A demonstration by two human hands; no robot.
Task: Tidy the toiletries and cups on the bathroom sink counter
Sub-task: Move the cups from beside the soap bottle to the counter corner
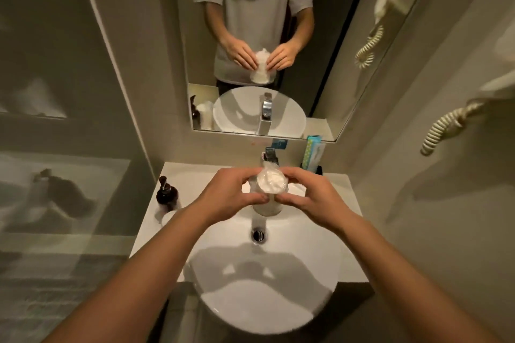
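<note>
**Both hands on the wrapped cup, right over the basin**

Here we are above the white sink [264, 295], and both hands meet in the middle. The left hand [231, 195] comes in from the left with its fingers curled round the far side and its thumb pressed on the near side of a plastic-wrapped cup [269, 189]. The right hand [315, 198] mirrors it from the right, thumb and fingers clamped on the same cup. The two thumb tips nearly meet on the near side. The cup is held upright in the air over the far part of the basin, just in front of the faucet [269, 154] and above the drain [257, 234], with crinkled wrap bunched at its top.

Over on the left of the counter [192, 175] stands a dark pump bottle [166, 193]. Just near of it is a pale shape that looks like a second wrapped cup [168, 217], half hidden by the left forearm. Far right, against the wall, a blue-and-green packet [313, 152] stands upright. The mirror [250, 36] shows the same two-handed grip from the front.
</note>
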